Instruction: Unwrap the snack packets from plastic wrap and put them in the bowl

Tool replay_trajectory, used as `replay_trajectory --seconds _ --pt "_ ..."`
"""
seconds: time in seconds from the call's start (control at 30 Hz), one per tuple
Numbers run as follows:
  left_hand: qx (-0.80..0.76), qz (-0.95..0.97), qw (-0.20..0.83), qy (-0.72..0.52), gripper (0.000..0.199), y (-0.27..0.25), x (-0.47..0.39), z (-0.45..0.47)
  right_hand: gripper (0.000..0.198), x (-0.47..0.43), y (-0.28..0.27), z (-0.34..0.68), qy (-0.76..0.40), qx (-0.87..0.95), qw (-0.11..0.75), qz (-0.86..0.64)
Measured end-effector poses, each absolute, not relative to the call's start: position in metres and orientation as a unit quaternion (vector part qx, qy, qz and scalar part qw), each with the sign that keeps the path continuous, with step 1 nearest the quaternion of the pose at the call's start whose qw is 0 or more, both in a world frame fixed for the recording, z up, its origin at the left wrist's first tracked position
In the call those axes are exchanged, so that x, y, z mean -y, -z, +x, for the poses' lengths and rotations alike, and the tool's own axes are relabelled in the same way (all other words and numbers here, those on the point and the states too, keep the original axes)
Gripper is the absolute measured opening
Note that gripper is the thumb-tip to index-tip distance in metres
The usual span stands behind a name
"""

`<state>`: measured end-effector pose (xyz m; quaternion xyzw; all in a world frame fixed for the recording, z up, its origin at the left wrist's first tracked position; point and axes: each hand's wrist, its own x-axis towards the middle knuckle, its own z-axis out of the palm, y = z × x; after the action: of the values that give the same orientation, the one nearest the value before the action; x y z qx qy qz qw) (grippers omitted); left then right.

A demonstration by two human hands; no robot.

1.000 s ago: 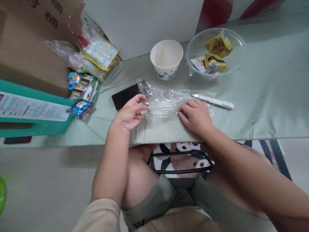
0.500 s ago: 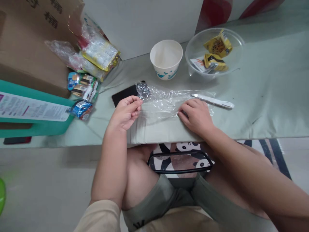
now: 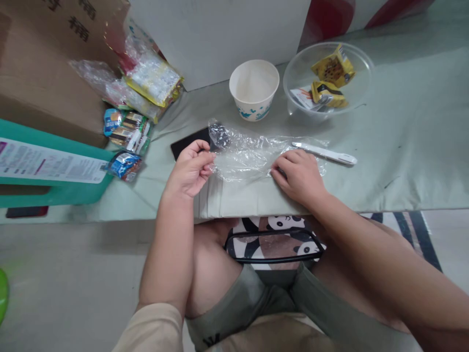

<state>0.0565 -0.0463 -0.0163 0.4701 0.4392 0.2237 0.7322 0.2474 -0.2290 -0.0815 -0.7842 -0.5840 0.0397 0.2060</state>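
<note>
A clear plastic bag (image 3: 245, 154) lies crinkled across the cloth between my two hands. My left hand (image 3: 194, 167) pinches the bag's left end, thumb against curled fingers. At the other end, my right hand (image 3: 298, 177) rests palm down on the bag with its fingers bent and pressed on the plastic. Just beyond my right fingers lies a white utility knife (image 3: 328, 154), partly over the bag. Behind my left hand is a black phone (image 3: 188, 142), partly covered by the hand and the plastic.
Behind the bag stand a white paper tub (image 3: 254, 93) and a clear plastic bowl (image 3: 293, 110) with yellow snack packets (image 3: 333, 66). To the left are packaged snacks (image 3: 150, 78), a blue packet (image 3: 126, 165), a teal box (image 3: 98, 190) and a cardboard box (image 3: 40, 68). The table's front edge runs below my hands.
The left end of the bag has shifted and lifted slightly, with my left fingers moving a little. My right hand stays in place.
</note>
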Motion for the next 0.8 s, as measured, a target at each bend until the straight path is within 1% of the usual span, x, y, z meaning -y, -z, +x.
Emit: replay_trajectory --seconds 0.17,0.27,0.33,0.5,0.57,0.63,0.8 --pt "-0.464 0.429 0.721 -0.283 0.029 0.013 0.044 0.057 0.023 0.229 0.08 0.247 -0.047 0.584 0.21 -0.783" --pt "-0.484 0.419 0.711 -0.29 0.028 0.013 0.046 0.057 0.024 0.229 0.079 0.247 -0.049 0.584 0.211 -0.782" --pt "-0.485 0.426 0.713 -0.272 0.035 0.012 0.05 0.058 0.024 0.228 0.079 0.247 -0.05 0.585 0.211 -0.782" --pt "-0.467 0.466 0.729 -0.18 0.062 0.009 0.059 0.056 0.025 0.228 0.08 0.248 -0.05 0.586 0.209 -0.781" --pt "-0.472 0.49 0.719 -0.141 0.067 0.009 0.058 0.054 0.025 0.228 0.08 0.248 -0.045 0.586 0.209 -0.782" --pt "-0.48 0.504 0.706 -0.131 0.066 0.009 0.056 0.053 0.025 0.228 0.081 0.248 -0.042 0.585 0.209 -0.782" --pt "-0.491 0.52 0.684 -0.143 0.048 0.007 0.053 0.048 0.025 0.228 0.081 0.247 -0.041 0.585 0.208 -0.782"
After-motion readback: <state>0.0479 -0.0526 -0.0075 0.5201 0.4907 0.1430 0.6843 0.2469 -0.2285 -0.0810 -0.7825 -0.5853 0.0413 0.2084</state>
